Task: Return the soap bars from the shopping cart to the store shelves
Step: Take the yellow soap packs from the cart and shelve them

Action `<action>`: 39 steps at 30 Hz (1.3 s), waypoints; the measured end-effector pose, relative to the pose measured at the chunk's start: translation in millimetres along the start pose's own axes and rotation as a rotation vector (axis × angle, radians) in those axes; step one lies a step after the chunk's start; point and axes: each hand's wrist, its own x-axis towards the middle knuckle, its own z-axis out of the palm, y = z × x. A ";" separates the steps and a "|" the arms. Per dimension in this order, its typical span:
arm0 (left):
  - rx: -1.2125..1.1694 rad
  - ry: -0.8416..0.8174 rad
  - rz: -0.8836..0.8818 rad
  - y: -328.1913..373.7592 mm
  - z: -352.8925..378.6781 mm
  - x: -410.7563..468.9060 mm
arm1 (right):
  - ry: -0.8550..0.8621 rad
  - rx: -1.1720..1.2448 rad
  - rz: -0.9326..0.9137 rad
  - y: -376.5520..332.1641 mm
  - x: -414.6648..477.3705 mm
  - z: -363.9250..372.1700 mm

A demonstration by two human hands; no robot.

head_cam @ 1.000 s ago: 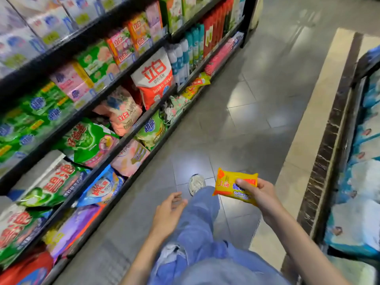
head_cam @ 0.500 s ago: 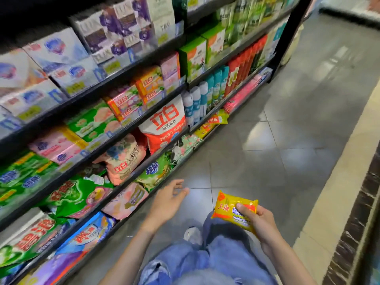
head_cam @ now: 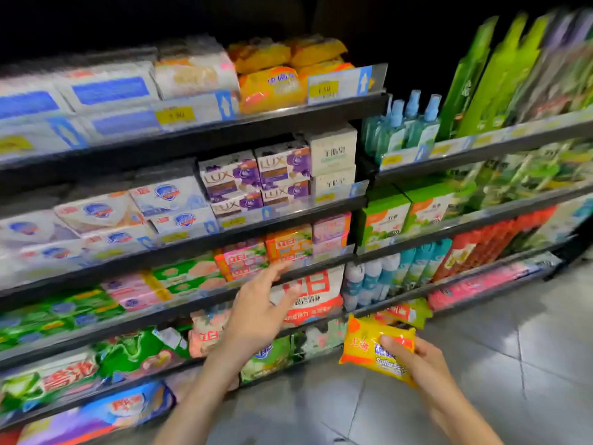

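Note:
My right hand (head_cam: 420,364) grips a yellow and orange wrapped soap bar (head_cam: 369,348) low at the right, in front of the bottom shelves. My left hand (head_cam: 260,309) is raised with fingers spread and holds nothing, close to the black shelf edge (head_cam: 321,258) below the orange soap boxes. A stack of matching yellow-orange soap bars (head_cam: 272,88) lies on the top shelf, well above both hands. No shopping cart is in view.
The shelving carries white and blue soap boxes (head_cam: 106,91), purple LUX boxes (head_cam: 256,178), green boxes (head_cam: 385,216), spray bottles (head_cam: 404,126) and detergent bags (head_cam: 308,297). Grey tiled floor (head_cam: 481,364) spreads at the lower right.
My view has swung up from the floor and my legs to the shelf front. My left hand rose toward the shelves. My right hand kept the soap bar.

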 end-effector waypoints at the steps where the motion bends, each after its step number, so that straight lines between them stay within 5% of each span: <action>1: 0.051 0.068 0.043 15.7 -10.1 12.8 | -0.026 -0.015 -0.034 -17.3 12.2 -3.0; 9: 0.570 0.684 0.393 95.1 -112.6 129.8 | -0.227 -0.078 -0.159 -129.9 71.5 12.0; 17: 0.943 0.817 0.350 92.6 -142.9 203.5 | -0.390 -0.051 -0.288 -192.5 83.4 41.7; 29: 0.935 0.950 0.424 83.3 -138.0 209.5 | -0.387 -0.134 -0.877 -354.5 65.3 108.1; 39: 0.944 0.991 0.440 83.2 -138.2 208.6 | -0.358 -0.432 -0.510 -395.8 119.6 185.4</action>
